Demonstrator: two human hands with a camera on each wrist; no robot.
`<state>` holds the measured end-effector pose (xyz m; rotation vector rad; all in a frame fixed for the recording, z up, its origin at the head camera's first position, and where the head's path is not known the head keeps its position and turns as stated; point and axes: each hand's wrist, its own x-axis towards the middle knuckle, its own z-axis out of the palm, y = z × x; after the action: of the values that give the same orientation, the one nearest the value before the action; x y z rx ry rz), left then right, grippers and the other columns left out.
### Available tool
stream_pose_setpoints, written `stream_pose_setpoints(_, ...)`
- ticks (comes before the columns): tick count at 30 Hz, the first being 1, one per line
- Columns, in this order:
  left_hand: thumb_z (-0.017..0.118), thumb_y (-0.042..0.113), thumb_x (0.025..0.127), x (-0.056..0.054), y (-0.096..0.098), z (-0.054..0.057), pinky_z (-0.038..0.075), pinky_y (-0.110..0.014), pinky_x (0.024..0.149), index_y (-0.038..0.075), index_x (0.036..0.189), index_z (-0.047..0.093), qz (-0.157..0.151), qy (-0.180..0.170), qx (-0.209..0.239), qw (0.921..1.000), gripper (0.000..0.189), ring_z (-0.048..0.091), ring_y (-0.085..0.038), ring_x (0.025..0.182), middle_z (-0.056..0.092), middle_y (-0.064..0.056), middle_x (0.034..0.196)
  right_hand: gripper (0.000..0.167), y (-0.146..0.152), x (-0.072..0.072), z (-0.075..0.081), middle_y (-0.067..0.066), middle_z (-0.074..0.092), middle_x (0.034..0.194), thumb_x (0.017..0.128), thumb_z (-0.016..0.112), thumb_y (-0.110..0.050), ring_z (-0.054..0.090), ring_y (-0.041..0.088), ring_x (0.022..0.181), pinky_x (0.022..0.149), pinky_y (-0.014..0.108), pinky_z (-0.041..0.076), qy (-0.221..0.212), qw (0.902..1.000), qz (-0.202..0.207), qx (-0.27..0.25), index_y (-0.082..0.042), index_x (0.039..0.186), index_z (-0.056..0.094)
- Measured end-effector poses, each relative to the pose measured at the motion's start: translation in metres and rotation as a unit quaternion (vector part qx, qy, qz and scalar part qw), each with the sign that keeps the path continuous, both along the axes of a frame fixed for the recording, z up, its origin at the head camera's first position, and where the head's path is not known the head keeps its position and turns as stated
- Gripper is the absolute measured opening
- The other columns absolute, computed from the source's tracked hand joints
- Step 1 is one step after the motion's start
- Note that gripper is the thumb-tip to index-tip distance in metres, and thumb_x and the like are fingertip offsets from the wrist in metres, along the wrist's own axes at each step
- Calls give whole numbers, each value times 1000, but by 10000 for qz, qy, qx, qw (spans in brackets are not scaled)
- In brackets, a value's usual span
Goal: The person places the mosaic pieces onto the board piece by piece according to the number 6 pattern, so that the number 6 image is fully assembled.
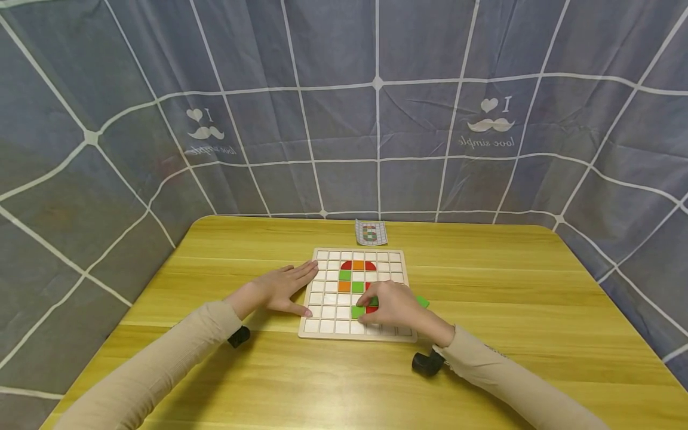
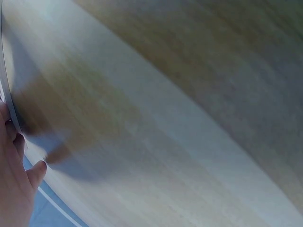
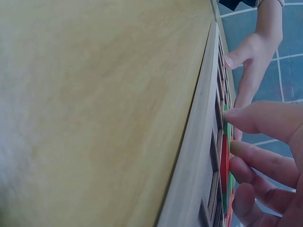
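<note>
A square wooden grid board (image 1: pixel 328 336) lies on the table, with red, orange and green tiles set in some of its white cells. My left hand (image 1: pixel 283 289) rests on the board's left edge with its fingers straight and the thumb spread. Over the lower middle of the board, my right hand (image 1: pixel 395 306) pinches a green tile (image 1: pixel 357 312) between thumb and forefinger, at the board's surface. A red tile (image 3: pixel 225 158) sits close by under these fingers. The right hand hides part of the pattern in the head view.
Behind the board lies a small printed card (image 1: pixel 371 233) with a coloured grid pattern. Another green piece (image 1: pixel 423 301) shows just right of the board, partly behind the right hand. A grey curtain (image 1: pixel 344 131) with white lines surrounds the wooden table (image 1: pixel 516 286).
</note>
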<state>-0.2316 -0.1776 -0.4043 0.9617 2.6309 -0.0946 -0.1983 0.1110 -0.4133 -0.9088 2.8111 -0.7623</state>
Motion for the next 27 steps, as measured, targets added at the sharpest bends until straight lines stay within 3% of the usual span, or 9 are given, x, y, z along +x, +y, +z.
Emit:
stream_pose_setpoints(9,48,72,85,0,-1,-1,19,-48,120,8,155,8,12,-2,-26,10000,102,8,-26,151,2,-10,163,18,0,0,0,-6,72,99,72,82,-33,65,12,93,67,28,49,12,10000,18,-25,-24,87,77)
stream_pose_setpoints(16,48,72,85,0,-1,-1,19,-49,120,8,155,9,28,-24,-5,10000,103,9,-27,150,2,-10,163,19,7,-1,5,-7,72,91,74,81,-30,60,6,73,59,20,45,153,9995,2,-281,-18,89,78)
stream_pose_setpoints(21,48,72,85,-1,-1,-2,20,-49,120,8,155,9,-9,-1,43,10000,103,10,-27,150,3,-11,163,16,22,-1,8,-4,72,96,81,74,-28,48,0,57,51,18,39,88,9995,0,-301,-17,92,78)
stream_pose_setpoints(27,49,72,85,-1,-2,-4,20,-49,120,8,155,9,5,35,26,10000,104,10,-27,150,3,-11,163,14,43,-2,12,-8,68,87,84,70,-25,45,0,54,47,18,37,136,9996,-42,-242,-19,95,76)
